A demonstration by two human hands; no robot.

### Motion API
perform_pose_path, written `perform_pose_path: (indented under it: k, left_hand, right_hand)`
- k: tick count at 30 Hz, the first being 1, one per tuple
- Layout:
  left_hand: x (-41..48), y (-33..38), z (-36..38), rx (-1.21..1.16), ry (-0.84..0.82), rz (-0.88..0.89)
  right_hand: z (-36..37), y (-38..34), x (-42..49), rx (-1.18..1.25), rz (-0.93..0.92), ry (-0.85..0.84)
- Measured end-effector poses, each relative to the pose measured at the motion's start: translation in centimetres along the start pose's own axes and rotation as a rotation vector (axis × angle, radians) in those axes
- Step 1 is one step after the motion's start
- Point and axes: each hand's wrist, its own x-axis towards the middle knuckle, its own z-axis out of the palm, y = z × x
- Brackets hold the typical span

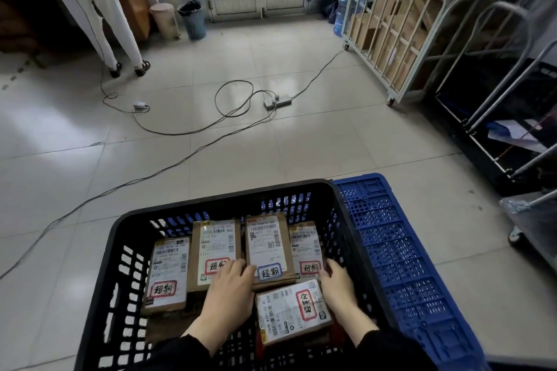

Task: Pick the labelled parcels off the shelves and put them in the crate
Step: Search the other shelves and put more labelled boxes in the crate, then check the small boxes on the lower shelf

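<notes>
Both hands lie flat, fingers relaxed, pinching nothing: L hand (229, 289) on 2nd parcel (215, 245) from left, R hand (337, 283) touching rightmost parcel (304, 245). I count five labelled pcls inside black crate (211, 199); blue crate (407, 265) alongside.

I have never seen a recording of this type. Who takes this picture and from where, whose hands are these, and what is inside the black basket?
There is no machine here. A person wears one camera on the head, and it looks forward and down, so the two hands are that person's own. In front of them is the black crate, with a blue plastic piece at its right side. Inside lie five labelled parcels: a row of four and a front parcel nearer to the person. The left hand rests flat on the row. The right hand touches the front parcel's right edge; whether it grips the parcel is unclear.
</notes>
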Motion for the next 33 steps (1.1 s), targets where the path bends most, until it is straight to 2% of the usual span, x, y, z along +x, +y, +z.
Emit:
perform_pose_path:
  k: [6,12,20,24,33]
  left_hand:
    - [-1.2,2.0,-2.6,0.042,0.024,0.116]
    - [-3.3,4.5,-5.2,0.097,0.055,0.34]
    - [-9.7,9.5,-5.6,0.102,0.124,0.669]
    - [-12.5,13.1,-4.0,0.209,0.211,0.862]
    - [-22.9,22.7,-0.9,0.31,0.045,1.09]
  right_hand:
    - [-2.1,0.2,-7.5,-0.275,-0.196,0.063]
    - [-4.5,1.9,-14.5,-0.508,-0.293,0.29]
    - [-6.4,8.2,-25.1,-0.531,-0.131,0.48]
    - [-7.3,11.9,-30.5,-0.468,-0.026,0.588]
    - [-9.4,23.8,-42.0,-0.303,0.242,0.742]
